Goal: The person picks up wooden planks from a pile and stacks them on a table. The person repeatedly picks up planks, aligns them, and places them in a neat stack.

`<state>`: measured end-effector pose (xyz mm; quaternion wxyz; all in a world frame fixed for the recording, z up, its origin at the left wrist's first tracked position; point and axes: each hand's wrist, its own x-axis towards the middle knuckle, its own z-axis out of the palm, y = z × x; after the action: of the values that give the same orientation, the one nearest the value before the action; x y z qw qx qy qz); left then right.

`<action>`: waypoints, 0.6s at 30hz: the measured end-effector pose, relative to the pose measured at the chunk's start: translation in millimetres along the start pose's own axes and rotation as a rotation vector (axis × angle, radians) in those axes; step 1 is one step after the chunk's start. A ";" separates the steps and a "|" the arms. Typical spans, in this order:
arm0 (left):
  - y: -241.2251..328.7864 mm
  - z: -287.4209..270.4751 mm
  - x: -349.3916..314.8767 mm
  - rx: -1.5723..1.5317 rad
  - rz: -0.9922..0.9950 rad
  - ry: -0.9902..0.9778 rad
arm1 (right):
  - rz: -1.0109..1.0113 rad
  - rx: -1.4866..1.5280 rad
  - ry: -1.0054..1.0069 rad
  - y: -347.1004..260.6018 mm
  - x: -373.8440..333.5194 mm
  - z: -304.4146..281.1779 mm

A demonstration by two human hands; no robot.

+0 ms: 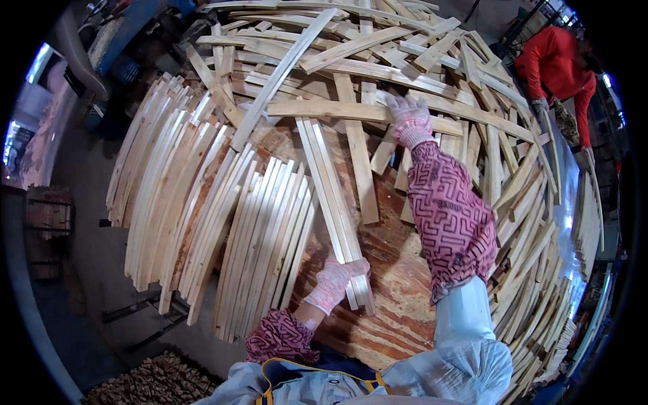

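Observation:
My left hand [337,273], in a pale pink-and-white knit glove, is closed round the near end of a small bundle of wooden strips [331,196]. The strips lie side by side and point away from me. Farther off, my right hand [409,118], in a like glove with a patterned pink sleeve, reaches onto the heap of loose wooden strips [432,88]. Its fingers are spread over a long strip [331,110] that lies crosswise. Whether they press on it I cannot tell.
Straight stacks of wooden strips [263,250] stand in rows at the left on the brown board [378,290]. The heap curves round the far and right sides. A person in red [557,67] works at the far right. Wood offcuts [152,381] fill the lower left.

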<state>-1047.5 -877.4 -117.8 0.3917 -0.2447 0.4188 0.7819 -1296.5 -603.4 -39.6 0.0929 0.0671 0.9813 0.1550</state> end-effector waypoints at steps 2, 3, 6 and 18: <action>1.0 -11.1 -1.7 -0.099 -0.037 0.003 | 0.082 0.051 -0.260 -1.5 9.5 -10.2; -1.2 -13.3 -10.5 0.029 0.040 -0.008 | 0.030 0.035 -0.142 -8.9 -1.9 -5.4; -0.3 -17.6 -20.4 0.186 0.274 -0.045 | -0.094 0.167 -0.091 -58.2 -66.4 12.9; 33.8 6.8 -91.8 0.216 0.200 -0.119 | 0.099 1.859 -0.072 -94.3 -263.6 81.4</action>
<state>-1022.8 -920.6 -33.3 0.3602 -0.1114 0.4987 0.7805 -1032.9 -710.8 -103.0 0.0253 0.1610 0.7039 -0.6914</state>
